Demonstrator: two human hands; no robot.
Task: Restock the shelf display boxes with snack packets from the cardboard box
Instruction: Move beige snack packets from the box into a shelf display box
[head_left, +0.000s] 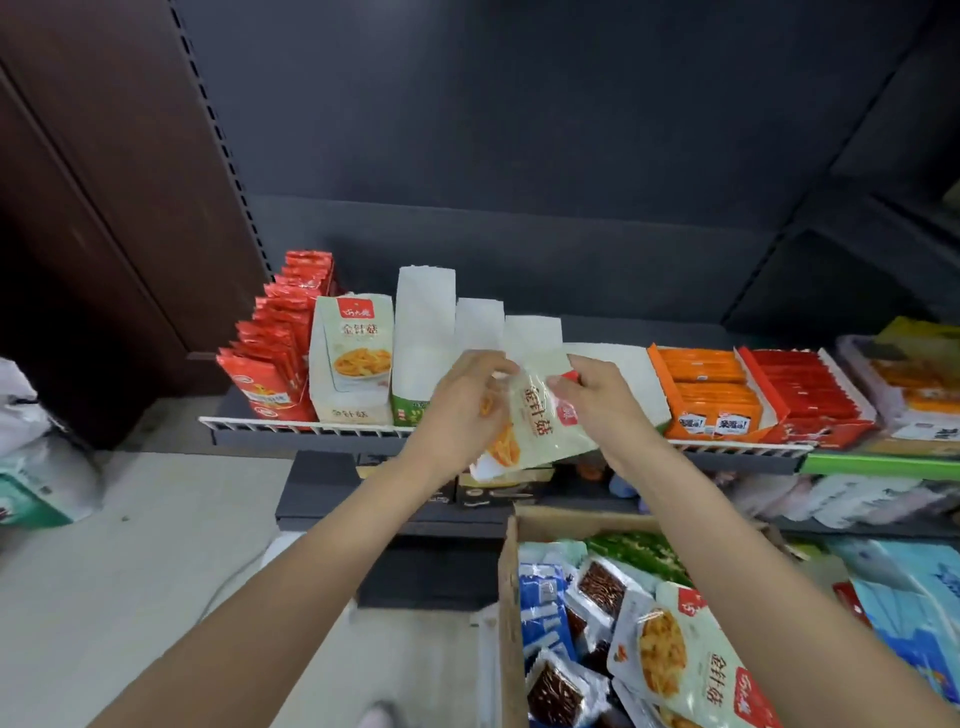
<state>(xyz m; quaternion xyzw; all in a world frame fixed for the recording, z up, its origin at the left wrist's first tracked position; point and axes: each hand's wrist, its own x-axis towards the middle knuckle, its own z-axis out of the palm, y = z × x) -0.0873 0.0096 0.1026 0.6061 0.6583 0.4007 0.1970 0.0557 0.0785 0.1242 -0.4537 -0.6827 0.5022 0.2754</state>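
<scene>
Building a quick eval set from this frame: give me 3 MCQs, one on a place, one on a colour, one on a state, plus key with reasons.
1. Where is the cardboard box of snack packets?
A. On the top shelf
B. Below the shelf, at the lower right
C. Left of the red packets

2. What colour is the display box just right of the hands?
A. Orange
B. Blue
C. Black

3. How is the pale packet held?
A. Lying loose on the shelf
B. By the right hand alone
C. Gripped by both hands

Key:
1. B: the box sits under the shelf rail, in the lower right of the view.
2. A: its walls and packets are orange.
3. C: the left hand and right hand each pinch a side of it, in front of the shelf.
</scene>
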